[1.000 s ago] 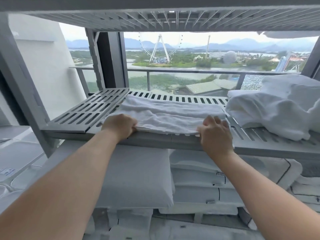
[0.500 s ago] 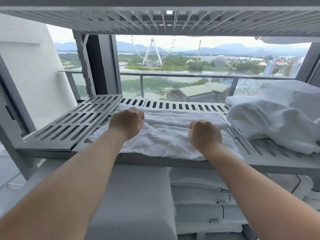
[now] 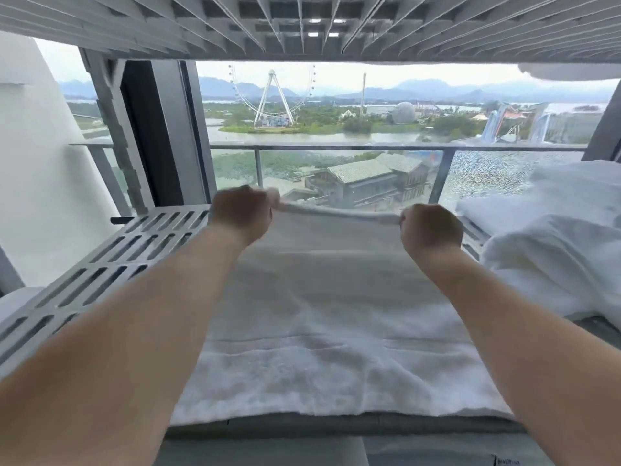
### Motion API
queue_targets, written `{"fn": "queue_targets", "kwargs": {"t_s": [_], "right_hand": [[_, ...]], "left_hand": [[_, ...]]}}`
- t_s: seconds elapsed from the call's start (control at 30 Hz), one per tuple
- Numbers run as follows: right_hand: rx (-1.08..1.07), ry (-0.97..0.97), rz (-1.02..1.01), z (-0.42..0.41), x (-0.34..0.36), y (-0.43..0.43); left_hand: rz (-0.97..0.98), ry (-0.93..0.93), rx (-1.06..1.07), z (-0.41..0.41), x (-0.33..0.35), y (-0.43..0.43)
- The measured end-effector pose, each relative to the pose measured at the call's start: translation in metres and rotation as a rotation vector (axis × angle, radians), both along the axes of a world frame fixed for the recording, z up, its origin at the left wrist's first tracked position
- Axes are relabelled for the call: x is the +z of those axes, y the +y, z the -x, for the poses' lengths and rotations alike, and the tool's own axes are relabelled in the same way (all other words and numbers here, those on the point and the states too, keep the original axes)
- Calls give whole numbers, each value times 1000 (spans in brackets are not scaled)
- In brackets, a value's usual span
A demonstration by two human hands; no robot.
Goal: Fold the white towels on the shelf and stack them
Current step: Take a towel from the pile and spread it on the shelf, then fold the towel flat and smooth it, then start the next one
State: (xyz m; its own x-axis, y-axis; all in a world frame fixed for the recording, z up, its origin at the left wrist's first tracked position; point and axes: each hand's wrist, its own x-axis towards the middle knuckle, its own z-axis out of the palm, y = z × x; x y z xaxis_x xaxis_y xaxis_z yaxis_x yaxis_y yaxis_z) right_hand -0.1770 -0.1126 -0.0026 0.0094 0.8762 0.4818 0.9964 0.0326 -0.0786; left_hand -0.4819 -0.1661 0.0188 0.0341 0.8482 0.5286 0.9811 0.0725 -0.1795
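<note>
A white towel [image 3: 329, 317] lies spread on the grey slatted shelf [image 3: 111, 257], reaching from the front edge towards the back. My left hand [image 3: 240, 213] and my right hand [image 3: 430, 228] each grip one end of the towel's far edge, which stretches taut between them a little above the shelf. Both fists are curled and my forearms reach out over the towel. A pile of loose white towels [image 3: 551, 250] sits on the shelf at the right, beside my right hand.
Another slatted shelf [image 3: 309, 25] hangs close overhead. Behind the shelf is a glass balcony railing [image 3: 336, 149] with a dark window post [image 3: 158, 136] at the left. A grey cushion edge shows below the shelf front.
Both hands carried the towel's edge from the front of the shelf up and away towards the back. The camera moved closer and higher over the shelf.
</note>
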Motion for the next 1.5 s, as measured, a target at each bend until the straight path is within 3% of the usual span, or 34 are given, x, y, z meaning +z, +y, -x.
{"fn": "queue_targets", "kwargs": {"t_s": [0.07, 0.13, 0.2, 0.27, 0.43, 0.63, 0.93, 1.03, 1.17, 1.27, 1.5], "right_hand": [[115, 128, 70, 9, 5, 18], [225, 110, 213, 17, -7, 28], [272, 21, 196, 19, -28, 31], [261, -43, 137, 12, -48, 32], [168, 101, 353, -6, -64, 33], [188, 88, 381, 11, -61, 15], [658, 137, 322, 65, -50, -82], [795, 155, 322, 79, -49, -121], [944, 89, 294, 96, -51, -170], [1051, 82, 291, 104, -49, -205], [1072, 28, 313, 127, -53, -248]], "left_hand": [[-244, -22, 145, -11, 3, 18], [-275, 20, 88, -28, -16, 28], [-196, 66, -30, -37, -41, 31], [-70, -9, -60, -33, -57, 32], [193, -246, 62, -23, -69, 33], [512, -359, 24, -28, -69, 27], [291, -451, 135, -17, -66, -44], [298, -484, 212, -8, -66, -84], [377, -479, 168, 4, -65, -142], [327, -438, 160, 10, -64, -183], [254, -505, 232, 27, -60, -242]]}}
